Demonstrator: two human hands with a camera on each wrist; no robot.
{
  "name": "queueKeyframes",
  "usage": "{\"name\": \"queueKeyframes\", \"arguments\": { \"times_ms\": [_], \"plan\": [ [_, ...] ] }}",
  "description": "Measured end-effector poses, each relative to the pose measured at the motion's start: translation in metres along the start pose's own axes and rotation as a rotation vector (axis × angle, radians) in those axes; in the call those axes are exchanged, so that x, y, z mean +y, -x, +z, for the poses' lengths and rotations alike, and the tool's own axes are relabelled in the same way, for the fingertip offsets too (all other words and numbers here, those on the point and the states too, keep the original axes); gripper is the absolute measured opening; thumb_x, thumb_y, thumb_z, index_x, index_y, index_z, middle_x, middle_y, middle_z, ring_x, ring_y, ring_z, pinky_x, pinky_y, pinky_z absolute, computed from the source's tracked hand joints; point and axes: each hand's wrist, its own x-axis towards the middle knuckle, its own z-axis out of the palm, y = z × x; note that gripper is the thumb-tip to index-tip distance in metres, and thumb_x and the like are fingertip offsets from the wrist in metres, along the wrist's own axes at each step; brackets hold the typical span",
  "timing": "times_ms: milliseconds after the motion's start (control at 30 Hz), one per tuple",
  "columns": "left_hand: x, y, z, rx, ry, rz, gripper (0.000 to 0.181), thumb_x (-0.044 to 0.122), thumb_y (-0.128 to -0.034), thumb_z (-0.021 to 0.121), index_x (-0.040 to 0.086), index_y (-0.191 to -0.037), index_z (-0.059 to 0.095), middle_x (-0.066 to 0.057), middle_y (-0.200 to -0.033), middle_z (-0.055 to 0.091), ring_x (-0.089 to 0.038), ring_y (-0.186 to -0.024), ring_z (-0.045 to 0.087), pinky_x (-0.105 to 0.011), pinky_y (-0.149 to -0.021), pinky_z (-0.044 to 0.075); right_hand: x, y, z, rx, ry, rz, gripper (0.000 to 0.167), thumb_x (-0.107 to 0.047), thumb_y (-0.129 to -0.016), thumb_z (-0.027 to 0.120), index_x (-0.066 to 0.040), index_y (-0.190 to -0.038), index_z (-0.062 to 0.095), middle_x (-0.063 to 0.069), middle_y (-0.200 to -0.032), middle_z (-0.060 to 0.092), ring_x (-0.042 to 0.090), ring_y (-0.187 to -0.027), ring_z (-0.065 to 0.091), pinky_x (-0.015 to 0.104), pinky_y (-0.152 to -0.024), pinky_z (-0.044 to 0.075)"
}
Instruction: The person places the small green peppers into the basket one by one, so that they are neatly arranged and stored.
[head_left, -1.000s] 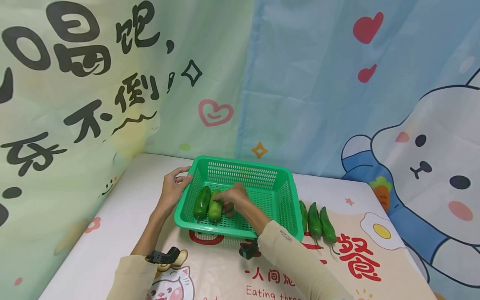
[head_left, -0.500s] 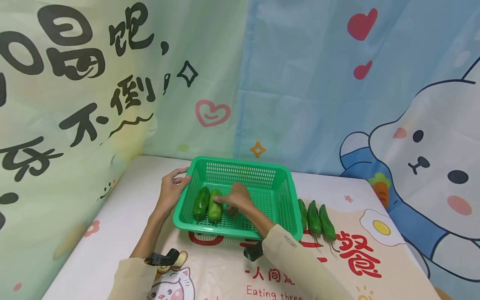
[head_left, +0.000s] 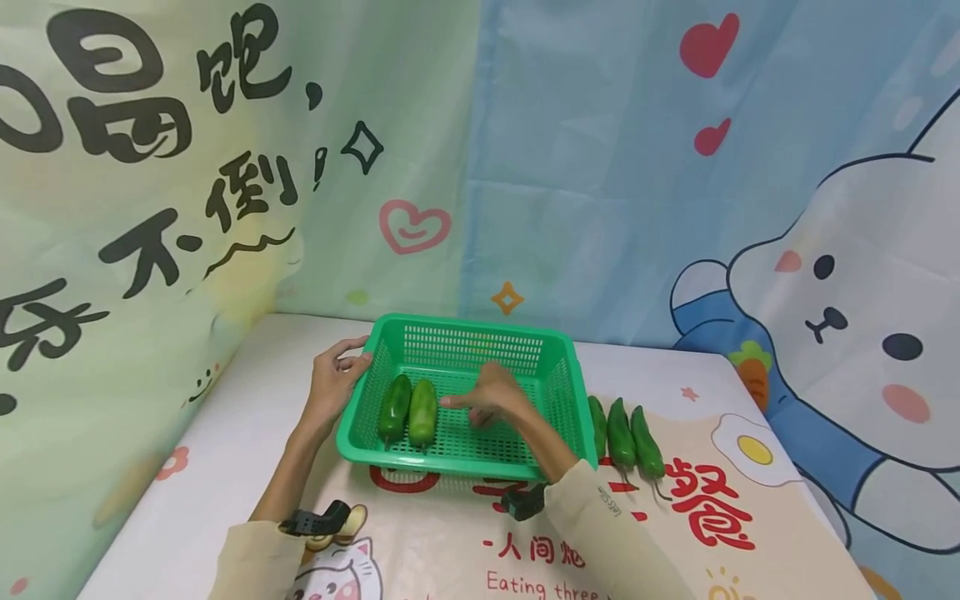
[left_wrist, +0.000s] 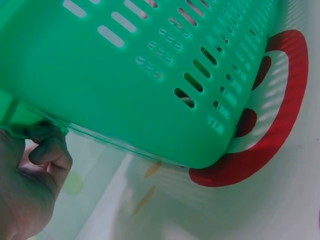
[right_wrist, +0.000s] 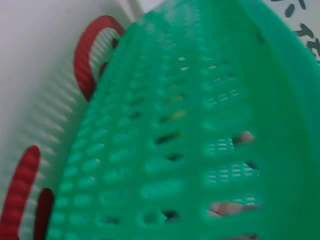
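Right grip (head_left: 492,393) just came off the pale pepper (head_left: 422,414), now loosely spread, holding nothing. Pepper lies beside the dark pepper (head_left: 394,408) in the basket (head_left: 465,463), lower centre-left of frame, so I'd call it placed. Left grip (head_left: 335,382) pinches the rim.

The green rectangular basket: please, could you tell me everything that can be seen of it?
The bright green, rectangular, plastic-looking basket has a smooth rim, slotted walls and a mesh-like floor. It stands upright on the printed tabletop. The left hand grips its left rim. A dark green pepper and a lighter green pepper lie side by side inside, toward its left end. The right hand is inside; contact is unclear.
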Motion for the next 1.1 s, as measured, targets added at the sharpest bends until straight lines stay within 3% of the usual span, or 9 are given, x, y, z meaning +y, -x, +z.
{"name": "queueKeyframes", "arguments": {
  "times_ms": [100,333,533,733,900,1100],
  "plan": [
    [0.000,0.000,-0.001,-0.006,-0.003,0.001,0.045,0.021,-0.1136,0.062,-0.001,-0.152,0.059,-0.033,-0.107,0.079,-0.008,-0.069,0.076,-0.024,-0.063,0.065,0.001,0.001,-0.009,-0.026,-0.034,0.006,0.047,-0.034,-0.091,0.093,-0.002,-0.100,0.060,0.024,-0.101,0.081,0.035,-0.093,0.083,0.044,-0.080,0.070],
    [0.001,0.000,-0.001,-0.011,0.002,-0.003,0.045,0.021,-0.1138,0.062,-0.002,-0.152,0.058,-0.031,-0.106,0.079,-0.008,-0.069,0.077,-0.024,-0.063,0.065,0.006,0.012,-0.030,-0.040,-0.076,-0.023,0.036,-0.029,-0.091,0.092,-0.004,-0.083,0.069,0.026,-0.103,0.082,0.036,-0.096,0.083,0.046,-0.085,0.070],
    [0.002,-0.001,-0.001,0.000,0.006,-0.013,0.044,0.020,-0.1139,0.061,-0.002,-0.152,0.059,-0.032,-0.107,0.079,-0.007,-0.070,0.077,-0.023,-0.064,0.065,0.013,0.022,-0.047,-0.063,-0.151,-0.088,0.038,-0.025,-0.092,0.092,0.007,-0.108,0.079,0.028,-0.108,0.081,0.038,-0.098,0.083,0.050,-0.089,0.069],
    [0.003,0.000,-0.001,0.000,0.002,-0.007,0.043,0.018,-0.1143,0.060,-0.003,-0.152,0.058,-0.036,-0.109,0.077,-0.006,-0.069,0.077,-0.022,-0.064,0.065,0.024,0.027,-0.063,-0.090,-0.246,-0.176,0.036,-0.019,-0.094,0.089,0.009,-0.114,0.080,0.029,-0.110,0.081,0.041,-0.102,0.082,0.054,-0.095,0.067],
    [0.003,-0.001,-0.001,-0.004,0.002,0.004,0.044,0.018,-0.1141,0.060,-0.004,-0.152,0.058,-0.036,-0.108,0.078,-0.008,-0.070,0.077,-0.022,-0.063,0.065,0.032,0.029,-0.077,-0.136,-0.312,-0.184,0.040,-0.016,-0.096,0.086,0.011,-0.124,0.075,0.031,-0.121,0.078,0.042,-0.108,0.081,0.056,-0.102,0.064],
    [0.001,-0.001,-0.001,-0.003,0.003,-0.003,0.044,0.019,-0.1140,0.061,-0.003,-0.151,0.059,-0.035,-0.108,0.078,-0.009,-0.069,0.078,-0.023,-0.063,0.065,0.044,0.032,-0.091,-0.127,-0.377,-0.202,0.044,-0.017,-0.098,0.084,0.011,-0.130,0.072,0.029,-0.125,0.077,0.040,-0.110,0.081,0.059,-0.106,0.062]
  ]
}}
